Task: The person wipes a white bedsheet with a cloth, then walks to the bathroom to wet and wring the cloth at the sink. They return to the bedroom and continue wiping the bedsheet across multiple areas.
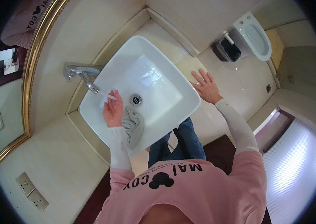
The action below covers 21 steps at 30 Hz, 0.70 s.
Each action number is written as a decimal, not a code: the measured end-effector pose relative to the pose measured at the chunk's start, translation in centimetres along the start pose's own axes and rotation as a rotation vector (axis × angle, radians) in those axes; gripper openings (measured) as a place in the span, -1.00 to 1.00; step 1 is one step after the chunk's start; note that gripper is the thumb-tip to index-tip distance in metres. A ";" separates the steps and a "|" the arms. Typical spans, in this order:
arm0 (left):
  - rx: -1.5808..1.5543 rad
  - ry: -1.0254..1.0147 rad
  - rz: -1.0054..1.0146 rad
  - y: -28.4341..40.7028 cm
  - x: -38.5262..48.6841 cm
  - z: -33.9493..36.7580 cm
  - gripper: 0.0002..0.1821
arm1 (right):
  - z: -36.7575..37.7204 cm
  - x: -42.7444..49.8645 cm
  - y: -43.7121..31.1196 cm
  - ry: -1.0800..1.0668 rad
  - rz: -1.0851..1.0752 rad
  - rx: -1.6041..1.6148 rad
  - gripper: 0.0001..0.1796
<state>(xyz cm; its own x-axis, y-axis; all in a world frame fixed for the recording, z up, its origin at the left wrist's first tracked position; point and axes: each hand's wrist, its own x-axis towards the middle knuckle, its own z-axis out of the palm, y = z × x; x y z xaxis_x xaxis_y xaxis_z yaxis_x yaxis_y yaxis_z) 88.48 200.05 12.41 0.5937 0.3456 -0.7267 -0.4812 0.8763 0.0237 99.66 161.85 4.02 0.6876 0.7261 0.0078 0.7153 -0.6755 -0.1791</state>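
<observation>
A white ceramic washbasin (163, 92) lies before me. My left hand (113, 112) is inside it, palm up and holding nothing, under a thin stream of water from the chrome faucet (89, 81). Beside that wrist a crumpled grey-green cloth (132, 126) rests on the basin's near slope. A round metal drain (136, 100) sits to the right of the left fingers. At the basin's right corner my right hand (208, 88) is spread, fingers apart, beside the rim and over the edge of the counter (186, 65); whether it presses on the counter I cannot tell.
A gold-framed mirror (28, 92) hangs on the left wall, above wall sockets (32, 191). A raised ledge (174, 32) borders the counter. To the right are a black waste bin (228, 50), a white toilet (254, 39) and a ribbed translucent panel (292, 168).
</observation>
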 end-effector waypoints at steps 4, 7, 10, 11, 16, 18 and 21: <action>-0.057 0.033 -0.074 0.9 2.9 1.3 -0.65 | -1.0 -7.5 -0.2 -0.158 0.127 0.010 -0.59; -0.166 -0.087 -0.341 1.7 4.2 0.7 -0.72 | 0.5 -11.9 0.4 -0.169 0.275 0.094 -0.62; 0.062 -0.520 -0.437 2.0 5.1 -0.1 -0.78 | 1.0 -10.7 -0.2 0.072 0.299 0.306 -0.68; 0.249 -0.474 -0.343 1.3 4.3 0.1 -0.78 | 0.5 -9.0 -0.7 0.173 0.299 0.385 -0.70; 1.025 -0.281 -0.167 -1.0 0.6 0.5 -0.72 | 1.4 4.5 -0.6 0.380 0.054 0.530 -0.59; 1.209 -0.250 -0.057 -0.7 -1.0 -0.3 -0.69 | 2.6 8.5 -0.2 0.300 0.063 0.476 -0.58; 1.424 -0.143 0.136 0.1 -3.9 -0.6 -0.64 | 3.0 8.7 -2.3 0.291 0.187 0.131 -0.60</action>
<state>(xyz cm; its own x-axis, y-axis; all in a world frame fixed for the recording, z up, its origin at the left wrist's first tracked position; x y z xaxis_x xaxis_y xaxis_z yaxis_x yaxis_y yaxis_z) 85.73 198.55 14.86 0.6961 0.4078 -0.5909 0.4536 0.3882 0.8022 103.67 170.10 1.56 0.8251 0.5119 0.2392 0.5648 -0.7570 -0.3285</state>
